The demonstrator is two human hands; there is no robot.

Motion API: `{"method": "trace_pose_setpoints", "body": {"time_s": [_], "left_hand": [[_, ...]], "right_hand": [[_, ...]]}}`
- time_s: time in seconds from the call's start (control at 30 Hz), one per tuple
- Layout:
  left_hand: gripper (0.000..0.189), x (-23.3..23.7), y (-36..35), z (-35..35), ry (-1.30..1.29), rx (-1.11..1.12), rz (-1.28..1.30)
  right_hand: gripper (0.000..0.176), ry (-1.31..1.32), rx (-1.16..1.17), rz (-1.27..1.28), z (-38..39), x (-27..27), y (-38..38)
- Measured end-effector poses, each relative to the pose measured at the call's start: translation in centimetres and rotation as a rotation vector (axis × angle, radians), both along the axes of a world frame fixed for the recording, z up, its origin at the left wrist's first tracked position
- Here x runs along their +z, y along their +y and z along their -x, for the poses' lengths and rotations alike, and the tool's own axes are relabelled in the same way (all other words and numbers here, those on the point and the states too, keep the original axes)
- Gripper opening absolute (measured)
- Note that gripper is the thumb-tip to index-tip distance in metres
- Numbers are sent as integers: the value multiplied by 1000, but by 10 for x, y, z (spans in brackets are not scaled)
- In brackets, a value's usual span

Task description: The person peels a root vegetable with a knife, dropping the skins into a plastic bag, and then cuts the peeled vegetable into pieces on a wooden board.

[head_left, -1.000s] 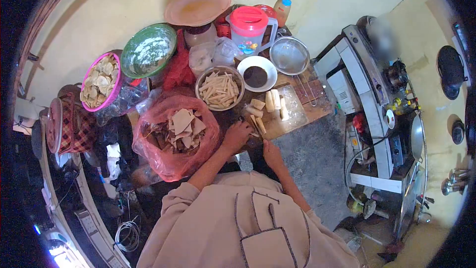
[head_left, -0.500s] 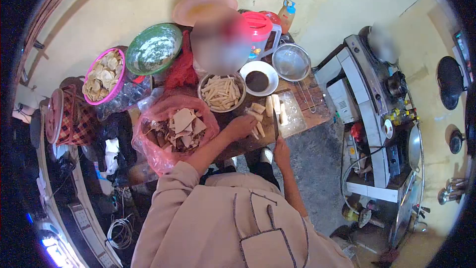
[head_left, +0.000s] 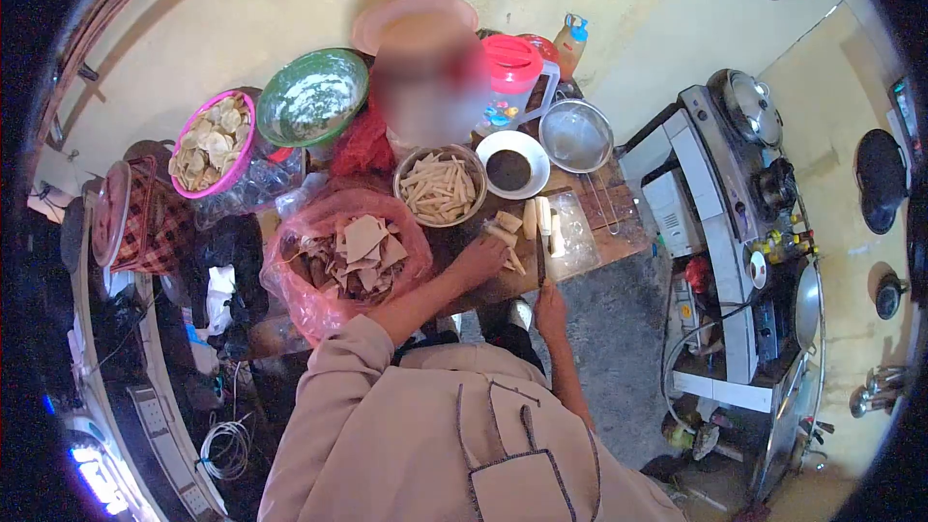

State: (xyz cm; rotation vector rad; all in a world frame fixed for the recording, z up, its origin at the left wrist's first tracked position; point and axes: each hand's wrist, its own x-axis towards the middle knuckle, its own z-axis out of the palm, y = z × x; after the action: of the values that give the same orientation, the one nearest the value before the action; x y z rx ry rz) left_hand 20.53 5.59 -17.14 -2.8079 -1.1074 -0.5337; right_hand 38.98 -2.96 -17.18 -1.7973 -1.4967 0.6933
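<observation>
My right hand [head_left: 550, 306] is closed round the handle of a knife [head_left: 541, 269], whose blade points away from me over a wooden board. Left of the knife, my left hand [head_left: 486, 256] rests by some cut pale pieces [head_left: 506, 224]; its fingertips are too small to make out. Whole pale sticks [head_left: 530, 218] lie beside the blade, next to a clear plastic sheet [head_left: 574, 237]. Behind my left hand a metal bowl [head_left: 440, 186] holds many pale strips. A pink plastic bag [head_left: 280, 256] full of thin brownish flakes sits to the left.
Behind the board stand a white bowl [head_left: 538, 159] of dark liquid, a strainer [head_left: 576, 135] and a red-lidded jug [head_left: 512, 63]. A green basin [head_left: 314, 97] and a pink basket [head_left: 246, 150] of chips are at the back left. A stove [head_left: 720, 150] is on the right.
The view has shifted slightly, so the table things appear a little lower and farther right. My hands keep nearly the same places by the board, with the knife still in my right hand.
</observation>
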Motion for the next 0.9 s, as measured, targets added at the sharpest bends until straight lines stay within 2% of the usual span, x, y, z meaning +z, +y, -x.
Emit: {"method": "trace_pose_setpoints", "body": {"time_s": [0.13, 0.2, 0.23, 0.27, 0.33, 0.4, 0.43, 0.5, 0.53, 0.6, 0.67, 0.77, 0.83, 0.87, 0.9], "left_hand": [[19, 4, -6, -12, 113, 141, 235], [19, -33, 0, -17, 179, 168, 72], [19, -34, 1, -18, 210, 181, -10], [19, -34, -2, -18, 142, 193, 81], [21, 13, -10, -11, 10, 216, 257], [23, 29, -4, -4, -109, 182, 371], [23, 42, -2, 0, -171, 166, 430], [23, 81, 9, 18, -210, 242, 414], [23, 96, 20, 27, -231, 279, 406], [22, 103, 50, 45, -199, 580, 456], [21, 117, 67, 69, -275, 497, 275], [23, 124, 65, 62, -348, 442, -201], [27, 114, 40, 38, -178, 429, -75], [28, 101, 27, 21, -144, 418, 236], [29, 84, 13, 3, -110, 402, 547]], "right_hand": [[47, 119, -24, 94, -20, -33, -3], [46, 155, -11, 65, -23, -39, -4], [45, 201, 0, 54, -22, -27, -3], [44, 162, 3, -42, -19, -14, -1], [43, -12, -3, -314, -8, 15, 3], [43, -46, -48, -290, -8, 12, 7], [43, 52, -80, -87, -16, 0, 4], [44, 107, -89, 126, -27, -25, -3], [44, 65, -68, 135, -31, -31, -5], [46, 26, -36, 143, -35, -32, -3], [49, 32, -11, 153, -33, -19, 0], [50, -96, 2, 16, -28, 6, 9], [49, 28, -19, 301, -24, 45, 17], [49, 88, -26, 442, -24, 57, 21], [49, 89, 8, 387, -25, 60, 23]]}}
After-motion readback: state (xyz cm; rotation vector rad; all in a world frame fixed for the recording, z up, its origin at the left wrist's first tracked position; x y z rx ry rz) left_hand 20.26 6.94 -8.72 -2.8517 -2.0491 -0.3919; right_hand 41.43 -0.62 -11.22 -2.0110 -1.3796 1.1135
